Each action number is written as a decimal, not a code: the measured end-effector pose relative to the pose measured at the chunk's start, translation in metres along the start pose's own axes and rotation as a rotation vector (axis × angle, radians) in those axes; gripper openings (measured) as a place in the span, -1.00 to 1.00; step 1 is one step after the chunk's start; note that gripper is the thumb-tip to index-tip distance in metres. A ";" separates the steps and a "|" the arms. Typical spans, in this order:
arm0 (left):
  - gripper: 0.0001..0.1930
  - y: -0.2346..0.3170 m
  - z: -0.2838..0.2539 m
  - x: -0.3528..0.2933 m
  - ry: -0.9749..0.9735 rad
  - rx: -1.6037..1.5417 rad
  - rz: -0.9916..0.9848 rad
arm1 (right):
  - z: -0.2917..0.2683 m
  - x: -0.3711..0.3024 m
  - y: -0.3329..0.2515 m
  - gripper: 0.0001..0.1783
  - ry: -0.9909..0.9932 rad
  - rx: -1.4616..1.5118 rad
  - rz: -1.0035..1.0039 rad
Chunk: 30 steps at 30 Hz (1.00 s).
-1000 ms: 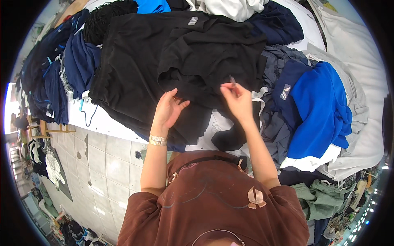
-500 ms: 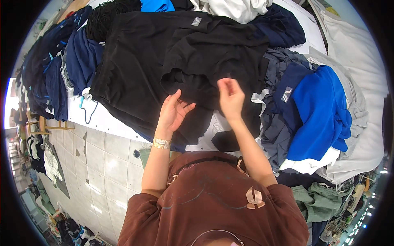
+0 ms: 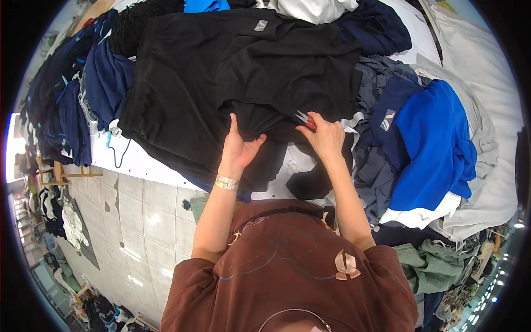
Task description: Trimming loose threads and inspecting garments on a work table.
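A black garment [image 3: 287,66] with a small light logo patch lies spread over the table in front of me. My left hand [image 3: 241,150] is at its near opening, with the cloth between its thumb and fingers; some fingertips are hidden under the fabric. Just to the right, my right hand [image 3: 327,137] is closed round red-handled thread snips [image 3: 311,124]. Their pointed metal blades angle up and left, close above the black cloth.
Dark blue garments [image 3: 108,80] are heaped at the left. On the right lie grey cloth [image 3: 373,160], a bright blue garment [image 3: 437,149] and a navy piece with a patch. White cloth [image 3: 315,8] is at the far edge. A tiled floor [image 3: 146,221] shows at lower left.
My right hand has moved slightly right and down and turned, so the snips now show. My left hand has shifted a little right, and the garment's opening has folded flatter.
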<state>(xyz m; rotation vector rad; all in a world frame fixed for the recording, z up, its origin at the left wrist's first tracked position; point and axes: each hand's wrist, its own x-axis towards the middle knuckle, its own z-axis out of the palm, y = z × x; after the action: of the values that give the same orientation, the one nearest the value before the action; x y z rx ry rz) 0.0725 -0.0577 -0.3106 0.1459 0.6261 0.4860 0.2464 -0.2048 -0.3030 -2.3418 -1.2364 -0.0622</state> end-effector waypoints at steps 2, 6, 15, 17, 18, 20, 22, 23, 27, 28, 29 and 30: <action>-0.47 0.000 0.000 0.003 -0.002 -0.007 -0.029 | 0.000 -0.001 0.015 -0.65 0.021 -0.031 0.006; -0.47 0.002 -0.008 0.007 -0.060 -0.023 -0.055 | -0.008 0.004 0.028 -0.74 0.035 0.283 0.288; -0.49 0.013 0.006 -0.006 0.129 0.232 0.038 | -0.026 0.025 0.043 -0.79 -0.005 1.484 0.665; -0.52 0.011 0.012 -0.011 0.149 0.339 0.062 | -0.034 0.031 0.029 -0.83 0.045 1.700 0.698; -0.46 0.006 0.025 -0.017 0.287 0.623 0.211 | -0.036 0.029 0.033 -0.85 -0.006 1.755 0.651; -0.20 0.004 0.004 -0.010 0.516 1.306 0.658 | -0.026 0.028 0.048 -0.85 -0.041 1.828 0.627; -0.15 -0.003 0.039 -0.018 0.472 1.565 0.951 | -0.033 0.029 0.040 -0.88 -0.028 1.906 0.620; -0.10 -0.006 0.060 -0.024 0.414 1.807 1.262 | -0.031 0.028 0.047 -0.88 -0.015 1.902 0.614; -0.37 -0.006 0.096 0.004 -0.112 1.935 1.309 | -0.037 0.030 0.046 -0.80 -0.059 1.974 0.584; -0.41 -0.003 0.098 0.015 -0.183 2.003 1.300 | -0.044 0.031 0.039 -0.74 -0.091 2.029 0.558; -0.45 -0.001 0.097 0.027 -0.256 2.070 1.289 | -0.046 0.033 0.036 -0.74 -0.094 2.030 0.548; -0.62 0.002 0.097 0.041 -0.310 2.063 1.204 | -0.049 0.034 0.038 -0.74 -0.108 2.074 0.604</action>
<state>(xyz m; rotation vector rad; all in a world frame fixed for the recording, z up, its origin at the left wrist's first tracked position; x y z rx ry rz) 0.1583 -0.0354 -0.2533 2.6056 0.4328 0.7322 0.3056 -0.2181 -0.2666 -0.6574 -0.0670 0.9992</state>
